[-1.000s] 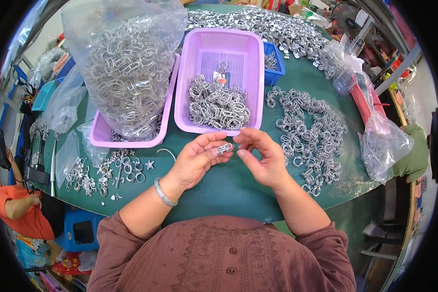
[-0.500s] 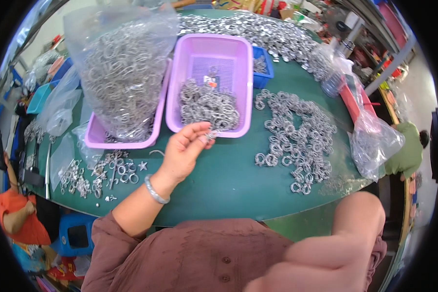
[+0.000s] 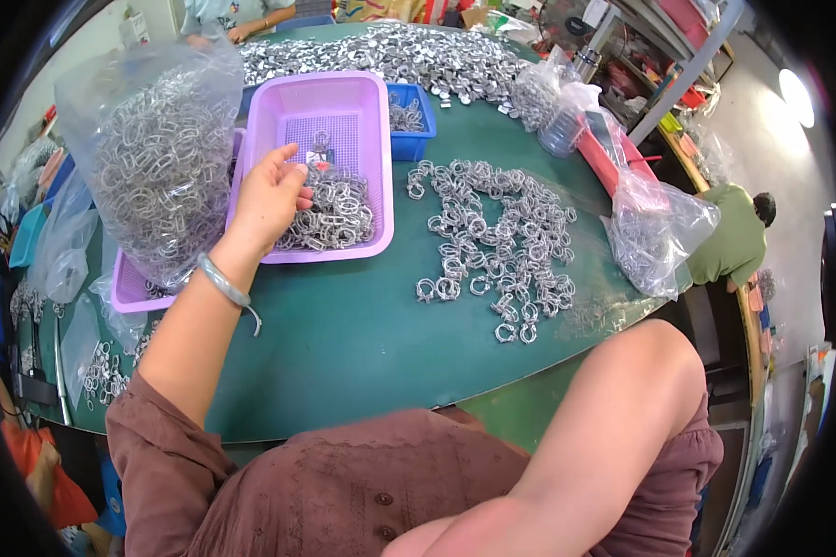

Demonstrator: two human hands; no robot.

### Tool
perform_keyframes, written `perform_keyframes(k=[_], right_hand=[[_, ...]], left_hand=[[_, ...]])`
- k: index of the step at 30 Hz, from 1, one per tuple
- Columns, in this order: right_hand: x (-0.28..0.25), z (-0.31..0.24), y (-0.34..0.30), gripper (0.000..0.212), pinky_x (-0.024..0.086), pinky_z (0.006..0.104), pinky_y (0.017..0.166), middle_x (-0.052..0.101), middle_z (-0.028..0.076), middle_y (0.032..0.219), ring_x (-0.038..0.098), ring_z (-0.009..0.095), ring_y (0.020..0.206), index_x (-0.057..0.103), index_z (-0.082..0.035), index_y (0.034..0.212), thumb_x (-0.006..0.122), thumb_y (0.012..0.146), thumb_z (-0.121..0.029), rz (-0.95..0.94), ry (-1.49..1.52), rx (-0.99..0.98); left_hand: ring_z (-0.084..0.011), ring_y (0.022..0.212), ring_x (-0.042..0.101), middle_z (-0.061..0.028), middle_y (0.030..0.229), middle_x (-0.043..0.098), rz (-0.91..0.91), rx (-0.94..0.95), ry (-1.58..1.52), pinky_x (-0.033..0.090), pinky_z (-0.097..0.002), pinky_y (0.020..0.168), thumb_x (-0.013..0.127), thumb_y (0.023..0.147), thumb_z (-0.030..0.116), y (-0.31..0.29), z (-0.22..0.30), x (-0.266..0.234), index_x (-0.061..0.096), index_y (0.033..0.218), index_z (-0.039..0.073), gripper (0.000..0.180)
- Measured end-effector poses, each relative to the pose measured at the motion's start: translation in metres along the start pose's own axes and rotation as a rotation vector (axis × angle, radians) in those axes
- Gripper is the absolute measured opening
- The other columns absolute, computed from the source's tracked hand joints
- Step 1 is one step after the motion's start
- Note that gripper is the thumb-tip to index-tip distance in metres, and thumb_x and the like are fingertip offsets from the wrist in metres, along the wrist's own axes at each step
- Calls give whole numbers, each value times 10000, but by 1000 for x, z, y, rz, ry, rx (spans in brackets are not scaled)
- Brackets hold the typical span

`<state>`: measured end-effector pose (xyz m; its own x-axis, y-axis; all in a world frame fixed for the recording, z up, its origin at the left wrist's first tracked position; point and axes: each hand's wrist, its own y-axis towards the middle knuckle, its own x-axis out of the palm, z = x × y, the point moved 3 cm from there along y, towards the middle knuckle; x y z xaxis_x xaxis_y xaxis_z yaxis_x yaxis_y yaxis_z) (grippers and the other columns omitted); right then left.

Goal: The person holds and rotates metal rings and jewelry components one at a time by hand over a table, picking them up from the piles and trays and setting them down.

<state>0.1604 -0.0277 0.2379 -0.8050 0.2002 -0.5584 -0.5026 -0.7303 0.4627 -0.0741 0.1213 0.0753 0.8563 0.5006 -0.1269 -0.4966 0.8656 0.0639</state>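
Observation:
My left hand (image 3: 271, 200) reaches over the near left side of a purple plastic basket (image 3: 386, 167). Its fingers are stretched and apart, and I see nothing held between them. Just beside the fingertips lies a heap of silver metal rings and clasps (image 3: 339, 213) inside the basket, with a small white and red tag (image 3: 318, 160) at its far edge. My right forearm (image 3: 576, 436) is bent across my body, and the hand at its end is out of the picture below.
A plastic bag (image 3: 163, 158) full of metal links bulges from a second purple basket at left. Linked silver rings (image 3: 502, 241) lie spread on the green table (image 3: 372, 371). A blue bin (image 3: 413, 139) stands behind. Another person in green (image 3: 729, 232) sits at right.
My left hand has moved from the basket's near edge to over its heap, its pinch on a small metal piece opened. The view has shifted right, and my right hand has dropped from sight.

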Motion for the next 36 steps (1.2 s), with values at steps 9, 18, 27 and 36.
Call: perform_keyframes(k=[9, 18, 27, 36], right_hand=[[-6, -33, -74, 319, 356, 385, 983, 550, 165, 1168, 473, 326, 1149, 570, 69, 1047, 437, 859, -153, 259, -38, -192], [70, 4, -276, 205, 398, 381, 729, 564, 100, 858, 536, 287, 820, 592, -49, 892, 643, 693, -64, -412, 107, 1212], [119, 3, -295, 136, 434, 392, 702, 541, 87, 783, 537, 282, 795, 607, -70, 805, 651, 691, -128, -667, 105, 1267], [83, 19, -321, 155, 475, 348, 679, 621, 155, 772, 609, 270, 716, 622, -8, 876, 581, 788, -130, -433, 410, 1825]], left_hand=[[-42, 637, 485, 4, 771, 550, -59, 140, 7, 408, -188, 562, 560, 853, 75, -56, -3, -6, 565, 1065, -9, 228], [-58, 710, 521, -27, 944, 549, -219, 279, 32, 430, -192, 592, 543, 842, 33, -106, -12, 18, 587, 1023, 5, 188], [-60, 665, 516, -43, 891, 568, -245, 314, 122, 412, -192, 574, 561, 818, 24, -114, -27, 23, 599, 981, -13, 172], [-73, 661, 526, -50, 868, 578, -252, 288, 129, 425, -203, 583, 563, 819, 35, -113, -39, 19, 608, 960, -16, 157]])
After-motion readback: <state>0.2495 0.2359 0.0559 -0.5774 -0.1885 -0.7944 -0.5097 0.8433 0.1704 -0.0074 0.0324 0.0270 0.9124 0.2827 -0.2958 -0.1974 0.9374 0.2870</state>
